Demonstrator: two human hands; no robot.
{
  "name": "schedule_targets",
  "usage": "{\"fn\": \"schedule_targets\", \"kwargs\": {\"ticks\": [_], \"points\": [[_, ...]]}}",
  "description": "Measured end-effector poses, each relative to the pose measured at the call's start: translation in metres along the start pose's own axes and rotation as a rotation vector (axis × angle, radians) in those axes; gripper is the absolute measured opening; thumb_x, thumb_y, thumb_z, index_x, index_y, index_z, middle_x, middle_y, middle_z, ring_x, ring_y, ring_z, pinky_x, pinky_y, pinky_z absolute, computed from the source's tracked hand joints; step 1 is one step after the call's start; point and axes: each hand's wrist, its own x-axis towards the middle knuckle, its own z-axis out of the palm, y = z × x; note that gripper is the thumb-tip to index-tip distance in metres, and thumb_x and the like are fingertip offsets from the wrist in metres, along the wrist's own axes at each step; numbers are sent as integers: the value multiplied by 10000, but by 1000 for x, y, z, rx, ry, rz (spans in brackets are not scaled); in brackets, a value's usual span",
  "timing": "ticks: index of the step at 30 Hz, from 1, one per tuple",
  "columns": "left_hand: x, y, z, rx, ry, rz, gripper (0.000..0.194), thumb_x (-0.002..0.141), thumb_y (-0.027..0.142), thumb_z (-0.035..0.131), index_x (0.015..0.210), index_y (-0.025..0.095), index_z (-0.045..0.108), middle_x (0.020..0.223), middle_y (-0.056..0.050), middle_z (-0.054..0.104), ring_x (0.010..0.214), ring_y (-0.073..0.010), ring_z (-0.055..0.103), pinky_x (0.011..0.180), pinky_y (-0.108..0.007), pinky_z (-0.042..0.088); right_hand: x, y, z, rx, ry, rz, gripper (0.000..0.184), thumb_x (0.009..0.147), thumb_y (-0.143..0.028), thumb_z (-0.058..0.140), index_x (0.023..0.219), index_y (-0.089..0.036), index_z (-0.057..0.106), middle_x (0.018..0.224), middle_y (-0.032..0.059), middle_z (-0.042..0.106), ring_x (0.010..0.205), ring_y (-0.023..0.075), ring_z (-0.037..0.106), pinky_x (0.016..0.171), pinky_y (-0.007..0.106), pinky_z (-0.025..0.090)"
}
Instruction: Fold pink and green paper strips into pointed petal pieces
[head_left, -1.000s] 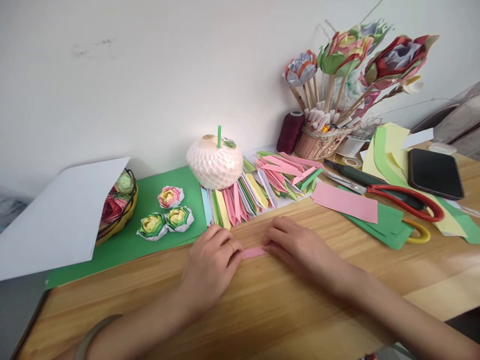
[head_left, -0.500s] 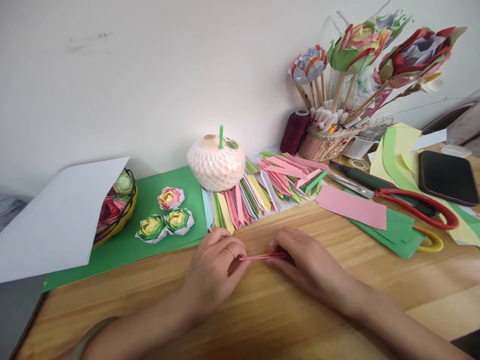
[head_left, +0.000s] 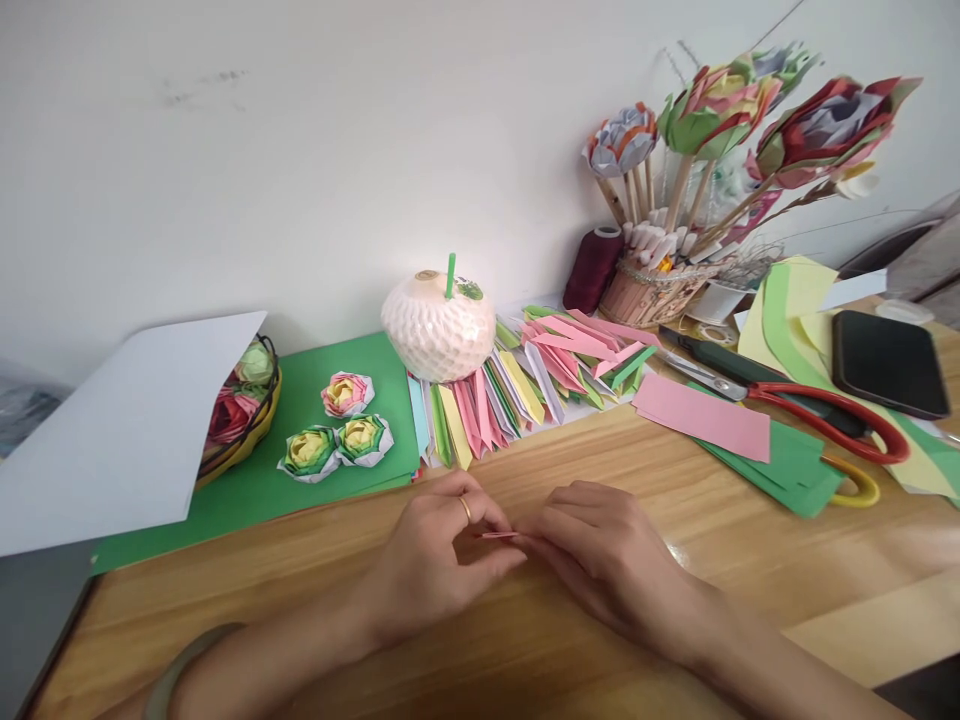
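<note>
Between my two hands is a narrow folded strip of pink paper, mostly hidden by fingers. My left hand, with a ring on one finger, pinches the strip's left part. My right hand closes on its right end, fingertips nearly touching those of the left. Just beyond lies a row of folded paper pieces in pink, green, yellow and white. To the right, flat pink paper rectangles rest partly over green paper rectangles.
Red-handled scissors, a black phone and a yellow handle lie right. Behind stand a white foam-netted ball, a thread spool and a pot of paper flowers. Left are small paper flowers, a basket and white sheets.
The pink strip has been turned up on edge and now shows much less between the fingers. Both hands have come closer together and slightly toward me. The view has shifted a little.
</note>
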Motion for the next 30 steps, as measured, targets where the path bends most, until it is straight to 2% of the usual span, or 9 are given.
{"fn": "schedule_targets", "kwargs": {"ticks": [4, 9, 15, 17, 21, 24, 27, 30], "points": [[-2, -4, 1, 9, 53, 87, 105, 882, 174, 592, 791, 148, 637, 697, -14, 566, 653, -111, 551, 615, -205, 443, -3, -1, -1, -25, 11, 5, 281, 969, -188, 375, 837, -170, 622, 609, 11, 583, 562, 138, 500, 552, 262, 326], [-2, -7, 0, 124, 100, 172, 150, 919, 144, 513, 820, 154, 626, 683, -17, 602, 680, -127, 558, 628, -217, 456, -8, 4, -5, -11, -59, 74, 289, 971, -173, 331, 930, -175, 617, 682, 25, 624, 614, 136, 563, 583, 238, 380], [0, -4, -4, 228, 115, 237, 178, 931, 160, 485, 810, 160, 615, 667, -8, 613, 650, -123, 560, 618, -216, 463, -17, 10, -7, -68, 19, 173, 358, 972, -315, 415, 694, -179, 593, 557, -4, 574, 500, 112, 519, 509, 231, 338], [0, -3, -4, 234, 114, 253, 165, 924, 156, 502, 798, 164, 608, 649, 4, 611, 627, -118, 550, 611, -210, 456, -19, 11, -10, -37, 0, 170, 343, 975, -308, 407, 723, -178, 601, 576, -2, 577, 514, 114, 521, 512, 233, 341], [-2, -6, -3, 226, 101, 253, 173, 929, 155, 494, 797, 161, 605, 657, -2, 607, 640, -121, 543, 623, -209, 453, -25, 13, -19, 75, -129, 138, 232, 962, -177, 374, 904, -176, 599, 737, 24, 626, 658, 135, 566, 600, 234, 391], [-4, -10, -2, 191, 67, 247, 196, 953, 145, 433, 884, 159, 615, 717, -27, 622, 717, -136, 561, 665, -224, 463, -30, 15, -25, 129, -163, 143, 228, 932, -102, 358, 936, -182, 570, 795, 23, 636, 708, 136, 577, 637, 229, 405], [-6, -13, -1, 177, 73, 232, 198, 961, 164, 428, 919, 167, 622, 736, -30, 625, 729, -135, 570, 673, -227, 468, -34, 16, -27, 124, -163, 215, 212, 947, -139, 355, 911, -187, 558, 771, 13, 634, 667, 131, 581, 610, 229, 400], [-5, -12, -2, 185, 136, 207, 193, 950, 228, 487, 825, 174, 624, 683, -5, 601, 647, -111, 562, 614, -197, 460, -36, 17, -27, 101, -140, 316, 220, 966, -247, 388, 841, -193, 561, 699, -1, 626, 603, 127, 575, 560, 229, 382]]}}
